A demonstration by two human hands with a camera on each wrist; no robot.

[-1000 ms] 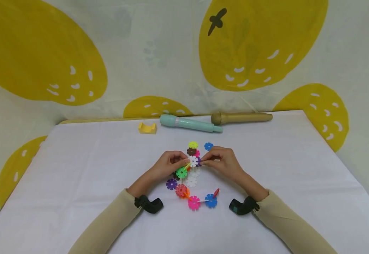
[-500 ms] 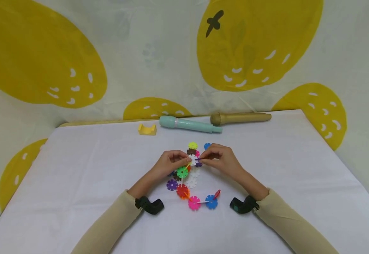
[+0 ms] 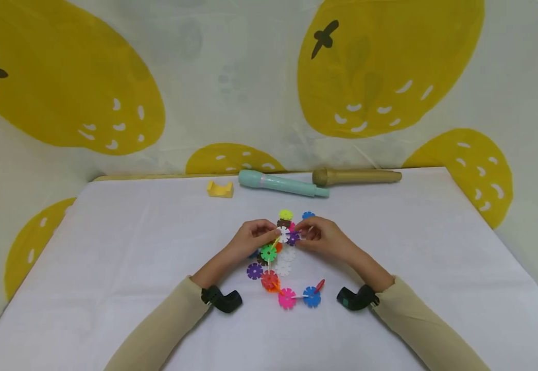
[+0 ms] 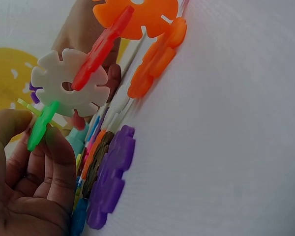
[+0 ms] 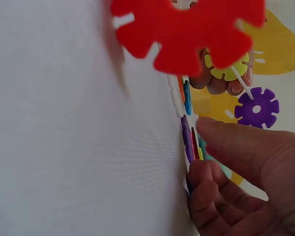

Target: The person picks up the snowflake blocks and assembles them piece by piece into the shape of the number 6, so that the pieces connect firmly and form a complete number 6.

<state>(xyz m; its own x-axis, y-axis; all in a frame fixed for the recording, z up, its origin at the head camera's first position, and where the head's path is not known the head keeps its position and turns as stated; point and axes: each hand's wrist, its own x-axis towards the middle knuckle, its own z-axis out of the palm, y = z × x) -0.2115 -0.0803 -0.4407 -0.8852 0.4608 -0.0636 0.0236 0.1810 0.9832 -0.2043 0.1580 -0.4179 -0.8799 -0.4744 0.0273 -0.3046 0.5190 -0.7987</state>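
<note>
A chain of slotted plastic snowflake discs runs between and below the hands. My left hand point(image 3: 252, 238) pinches its upper end at a white disc point(image 3: 282, 235). A purple disc point(image 5: 268, 101) is slotted onto that end, seen flat in the right wrist view. Below follow a yellow disc point(image 5: 221, 73), a green disc point(image 3: 269, 253) and another white disc point(image 4: 88, 93), then red and orange ones. A pink disc point(image 3: 287, 299) and a blue disc point(image 3: 312, 297) continue toward a red disc point(image 3: 320, 285). My right hand point(image 3: 326, 237) is beside the purple disc, thumb and forefinger parted, nothing between them.
Loose discs lie under and around the chain, among them yellow point(image 3: 285, 214), purple point(image 3: 254, 271) and blue point(image 3: 308, 214) ones. Toward the back edge of the white-covered table lie a yellow cradle-shaped block point(image 3: 220, 189), a mint toy microphone point(image 3: 282, 184) and a gold microphone point(image 3: 359, 176).
My right thumb and fingers have spread off the purple disc, which stays on the chain. My left hand keeps its pinch. The head view has shifted slightly.
</note>
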